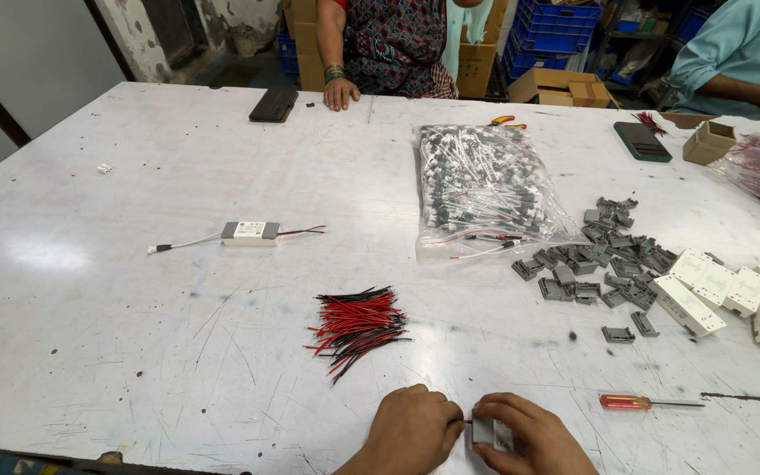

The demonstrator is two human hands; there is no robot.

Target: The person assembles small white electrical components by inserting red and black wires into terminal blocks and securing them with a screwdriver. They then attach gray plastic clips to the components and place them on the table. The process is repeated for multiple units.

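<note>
At the near edge of the white table (134, 290), my left hand (411, 431) and my right hand (525, 435) meet. My right hand grips a small white and grey box-shaped module (485, 431). My left hand's fingers are pinched together against the module's left end, where a thin wire end shows. A bundle of short red and black wires (358, 325) lies just beyond my hands. A red-handled screwdriver (639, 402) lies to the right of my right hand.
A finished white module with wire leads (250, 231) lies mid-left. A clear bag of wired parts (485, 189), a heap of grey plastic caps (613, 259) and white module cases (714, 290) sit at the right. Another person's hand (340, 92) rests by a black phone (274, 104) at the far edge.
</note>
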